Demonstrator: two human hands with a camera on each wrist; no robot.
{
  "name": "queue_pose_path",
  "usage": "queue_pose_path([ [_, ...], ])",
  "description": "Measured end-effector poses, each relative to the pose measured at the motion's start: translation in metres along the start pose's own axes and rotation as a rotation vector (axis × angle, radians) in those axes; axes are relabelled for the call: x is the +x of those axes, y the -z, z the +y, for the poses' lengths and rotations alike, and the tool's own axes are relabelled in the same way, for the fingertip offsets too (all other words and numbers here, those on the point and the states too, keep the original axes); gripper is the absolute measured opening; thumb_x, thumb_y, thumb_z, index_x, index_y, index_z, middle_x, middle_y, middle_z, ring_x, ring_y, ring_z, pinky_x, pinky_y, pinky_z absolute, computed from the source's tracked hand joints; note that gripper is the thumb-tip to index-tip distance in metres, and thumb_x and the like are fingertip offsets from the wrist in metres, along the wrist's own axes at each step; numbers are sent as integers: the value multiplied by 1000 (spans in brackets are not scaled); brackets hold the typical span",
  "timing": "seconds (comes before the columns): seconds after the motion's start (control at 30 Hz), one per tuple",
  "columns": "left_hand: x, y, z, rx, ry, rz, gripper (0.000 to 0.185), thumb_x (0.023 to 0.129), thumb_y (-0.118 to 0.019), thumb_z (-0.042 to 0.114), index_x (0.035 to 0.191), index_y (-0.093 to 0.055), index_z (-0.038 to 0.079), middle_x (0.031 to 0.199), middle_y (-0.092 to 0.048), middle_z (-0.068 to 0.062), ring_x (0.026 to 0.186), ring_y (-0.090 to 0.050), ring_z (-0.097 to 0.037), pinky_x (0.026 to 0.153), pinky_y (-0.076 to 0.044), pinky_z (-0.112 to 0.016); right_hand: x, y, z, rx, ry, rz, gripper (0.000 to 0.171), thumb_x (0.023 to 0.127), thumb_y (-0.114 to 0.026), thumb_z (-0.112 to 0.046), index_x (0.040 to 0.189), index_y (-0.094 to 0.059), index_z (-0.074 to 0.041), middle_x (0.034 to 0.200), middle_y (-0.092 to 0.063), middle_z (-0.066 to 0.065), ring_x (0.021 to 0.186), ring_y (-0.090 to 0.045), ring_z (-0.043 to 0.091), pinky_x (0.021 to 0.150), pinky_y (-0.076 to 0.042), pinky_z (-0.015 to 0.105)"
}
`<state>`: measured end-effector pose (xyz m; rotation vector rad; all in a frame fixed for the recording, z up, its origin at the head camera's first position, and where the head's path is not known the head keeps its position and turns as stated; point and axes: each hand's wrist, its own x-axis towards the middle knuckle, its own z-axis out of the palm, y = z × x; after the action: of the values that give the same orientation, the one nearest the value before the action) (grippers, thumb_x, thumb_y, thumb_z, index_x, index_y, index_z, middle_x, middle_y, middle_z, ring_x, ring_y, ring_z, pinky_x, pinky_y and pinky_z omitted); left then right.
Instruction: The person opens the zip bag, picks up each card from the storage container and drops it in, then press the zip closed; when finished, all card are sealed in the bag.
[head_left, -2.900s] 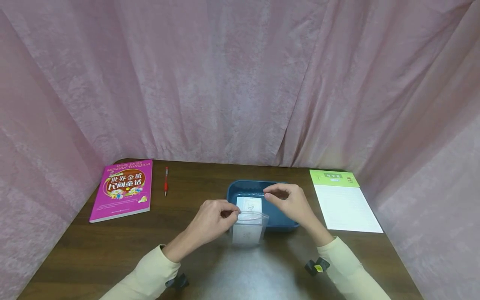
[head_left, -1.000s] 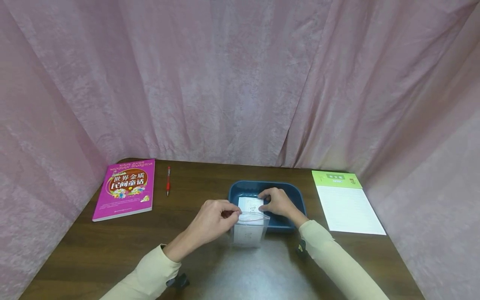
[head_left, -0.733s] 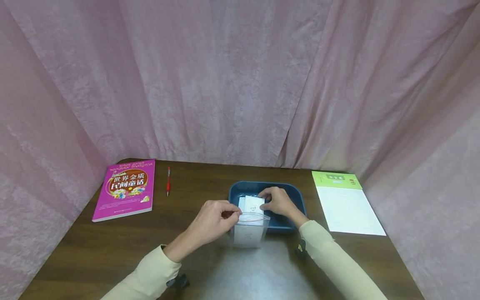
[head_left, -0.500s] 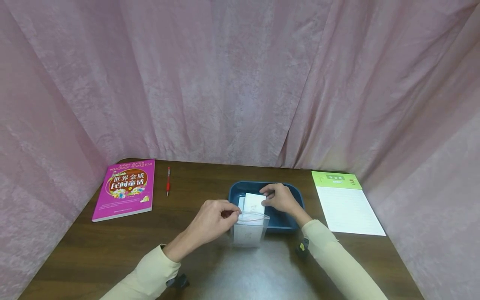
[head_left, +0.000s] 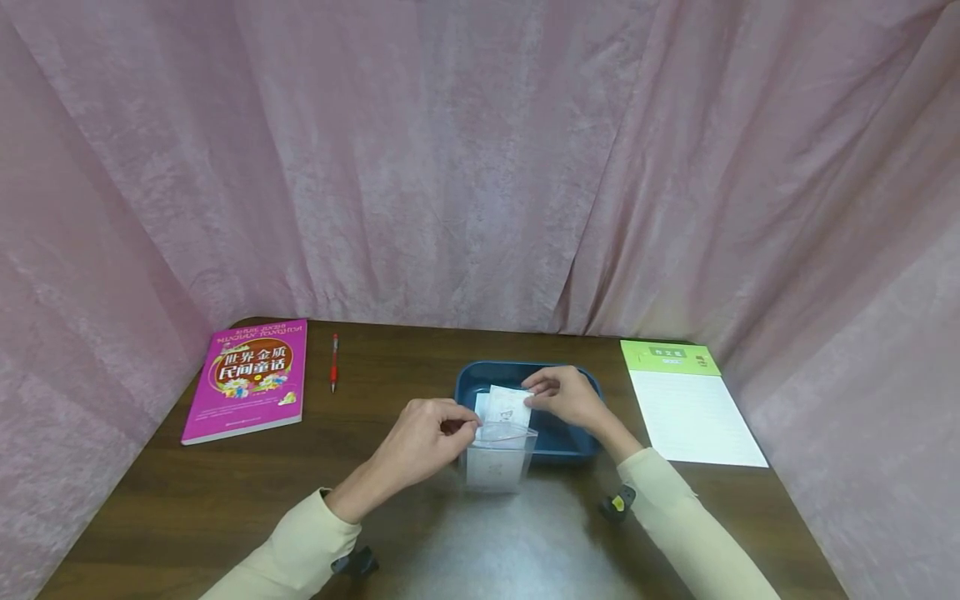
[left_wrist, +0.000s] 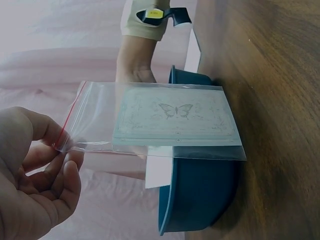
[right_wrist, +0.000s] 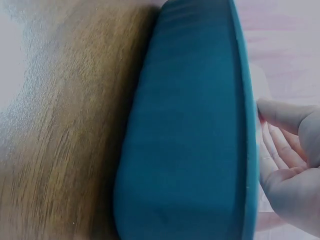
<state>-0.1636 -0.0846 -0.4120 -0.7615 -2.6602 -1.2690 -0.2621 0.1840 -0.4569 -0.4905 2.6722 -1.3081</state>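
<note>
My left hand pinches the top corner of a clear zip bag with a red seal line. Inside the bag lies a pale card printed with a butterfly. The bag hangs at the near side of a blue tray. Above that tray my right hand pinches the right edge of a white card with a faint print. Another white card shows partly behind its left side. The held card's lower part is hidden behind the bag's mouth; I cannot tell whether it touches the bag.
A pink storybook lies at the left of the wooden table, with a red pen beside it. To the right lies a writing pad with a green top. Pink curtains hang behind the table.
My right hand has gone from hovering with a bare pinch down to the cards, taken one and raised it slightly up and right. My left hand and the bag stay nearly still.
</note>
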Motion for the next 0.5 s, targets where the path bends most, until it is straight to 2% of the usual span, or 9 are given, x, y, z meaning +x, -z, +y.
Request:
queue_pose_path([
  [0.2, 1, -1, 0, 3, -1, 8, 14, 93, -67, 12, 95, -81, 13, 80, -69, 7, 65, -55, -7, 55, -51, -23, -6, 4, -3, -49, 43, 52, 11, 90, -79, -14, 101, -79, -13, 92, -75, 2, 82, -68, 17, 75, -59, 35],
  [0.5, 3, -3, -1, 11, -12, 16, 13, 92, -68, 12, 93, -81, 13, 78, -68, 8, 65, -55, -5, 56, -50, -23, -15, 19, -17, -108, 119, 155, 11, 89, -80, -18, 100, -80, -16, 93, -77, -1, 82, -71, 15, 73, -60, 35],
])
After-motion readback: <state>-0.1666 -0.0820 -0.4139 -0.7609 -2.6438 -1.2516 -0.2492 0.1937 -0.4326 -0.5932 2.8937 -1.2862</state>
